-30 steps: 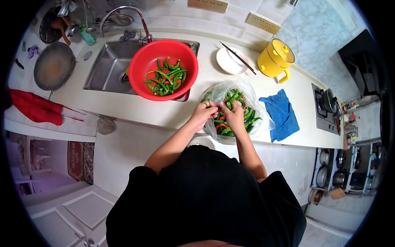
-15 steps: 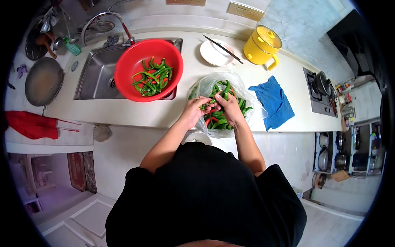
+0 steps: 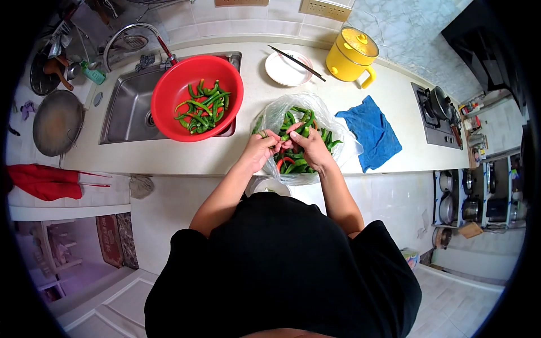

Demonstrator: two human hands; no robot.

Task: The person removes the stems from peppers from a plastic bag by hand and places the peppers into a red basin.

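Over the clear plastic bag (image 3: 266, 117) at the counter's front edge, my left hand (image 3: 261, 149) and my right hand (image 3: 311, 150) come close together, fingers pinched. Between them is a green chili pepper (image 3: 285, 137), which both sets of fingertips grip. Many green chili peppers and a few red ones lie in the bag below and behind my hands. A red basin (image 3: 164, 104) with more green and red chili peppers rests over the right part of the sink. Below the counter edge, a white bowl (image 3: 277, 185) is partly hidden by my body.
Behind the bag, a white plate (image 3: 280, 72) carries dark chopsticks (image 3: 301, 65). A yellow electric pot (image 3: 345, 61) stands to its right. A blue cloth (image 3: 372, 135) lies right of the bag. The steel sink (image 3: 124, 107) is at left, a stove (image 3: 431, 127) at far right.
The whole view has shifted slightly. My hands stay over the bag, and the fingers have moved a little on the green chili pepper.
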